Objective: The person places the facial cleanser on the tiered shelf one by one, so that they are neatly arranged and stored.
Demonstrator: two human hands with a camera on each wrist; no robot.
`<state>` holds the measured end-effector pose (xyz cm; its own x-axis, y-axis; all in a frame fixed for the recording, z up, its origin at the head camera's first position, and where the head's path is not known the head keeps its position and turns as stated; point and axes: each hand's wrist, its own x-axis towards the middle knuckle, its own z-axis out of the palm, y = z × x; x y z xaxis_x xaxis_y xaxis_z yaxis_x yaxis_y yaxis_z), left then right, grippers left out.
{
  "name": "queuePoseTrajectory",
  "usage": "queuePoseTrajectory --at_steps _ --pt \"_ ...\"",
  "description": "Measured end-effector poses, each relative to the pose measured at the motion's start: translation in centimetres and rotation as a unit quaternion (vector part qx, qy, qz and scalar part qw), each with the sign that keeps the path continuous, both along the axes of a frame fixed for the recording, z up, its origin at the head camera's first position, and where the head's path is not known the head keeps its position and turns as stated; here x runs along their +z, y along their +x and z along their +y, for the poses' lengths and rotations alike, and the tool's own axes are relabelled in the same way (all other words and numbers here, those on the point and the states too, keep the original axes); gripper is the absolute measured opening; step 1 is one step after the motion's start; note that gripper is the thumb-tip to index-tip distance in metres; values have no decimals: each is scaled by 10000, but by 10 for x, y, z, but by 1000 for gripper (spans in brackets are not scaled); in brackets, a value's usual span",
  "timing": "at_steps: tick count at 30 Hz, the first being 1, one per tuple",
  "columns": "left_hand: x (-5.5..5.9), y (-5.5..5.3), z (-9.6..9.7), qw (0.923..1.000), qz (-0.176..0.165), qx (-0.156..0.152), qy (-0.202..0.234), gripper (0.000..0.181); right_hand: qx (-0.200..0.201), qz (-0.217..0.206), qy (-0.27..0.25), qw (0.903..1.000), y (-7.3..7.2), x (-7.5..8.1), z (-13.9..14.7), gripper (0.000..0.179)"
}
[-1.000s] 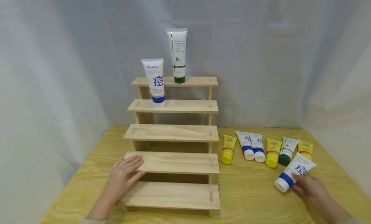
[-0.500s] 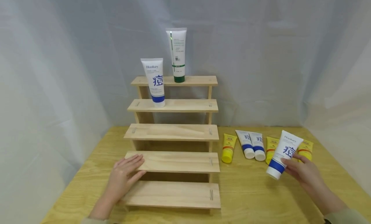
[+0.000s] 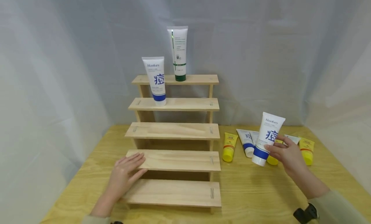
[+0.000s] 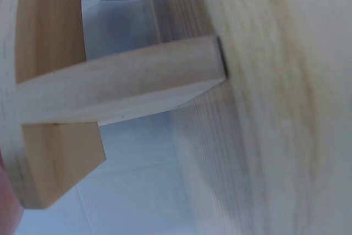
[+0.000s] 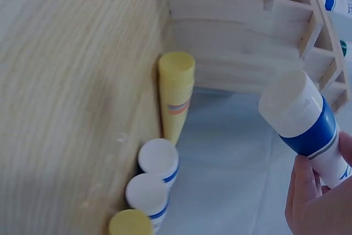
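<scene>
1. Currently, I am watching from afar as a person's left hand (image 3: 125, 171) is resting on the left end of a wooden rack (image 3: 179, 161), on the second-lowest shelf, its fingers lying nearly straight and gripping nothing that I am seeing.

2. Across the table (image 3: 240, 191), the right hand (image 3: 287, 154) is pinching a white-and-blue tube (image 3: 267, 132) between thumb and fingers; the tube is hanging tilted, cap down, off the tabletop and apart from the rack.

3. Beyond it, three yellow tubes (image 3: 230, 147), two blue-banded tubes (image 3: 246, 142) and a white tube (image 3: 292, 139) are lying right of the rack.

4. Farther up, a Hankey tube (image 3: 154, 75) is standing on the second shelf from the top and a green-capped tube (image 3: 180, 48) on the top one; with two up, one in hand and six lying, I am judging the work to be at an early stage.

5. Up close, the left wrist camera is showing mostly bare boards; the held tube is concealing some right fingertips.

6. Farther out, it is also covering much of one blue-banded tube, while the right hand is masking the white tube's cap. Small label print is blurring.
</scene>
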<state>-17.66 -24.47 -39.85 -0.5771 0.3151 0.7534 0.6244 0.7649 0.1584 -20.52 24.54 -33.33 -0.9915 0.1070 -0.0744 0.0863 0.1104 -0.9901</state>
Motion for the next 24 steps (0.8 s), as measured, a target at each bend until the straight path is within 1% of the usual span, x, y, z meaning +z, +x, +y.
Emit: queuePoseTrajectory --at_steps 2,7,12,18,19,24 --pt "0 0 0 10000 -3 13 5 40 6 121 170 9998 -1 6 -6 87" --pt "1 0 -1 10000 6 1 0 39 122 344 397 9985 -5 24 -19 87" --pt "0 0 0 10000 -61 11 -6 39 270 558 520 9967 -10 40 -31 83" --pt "0 1 0 9998 -178 47 -14 41 312 725 835 9934 -19 57 -48 75" --pt "1 1 0 9998 -188 46 -7 41 307 759 851 9930 -20 60 -51 75" --pt "0 1 0 9998 -192 66 -25 41 240 963 536 9936 -30 72 -68 71"
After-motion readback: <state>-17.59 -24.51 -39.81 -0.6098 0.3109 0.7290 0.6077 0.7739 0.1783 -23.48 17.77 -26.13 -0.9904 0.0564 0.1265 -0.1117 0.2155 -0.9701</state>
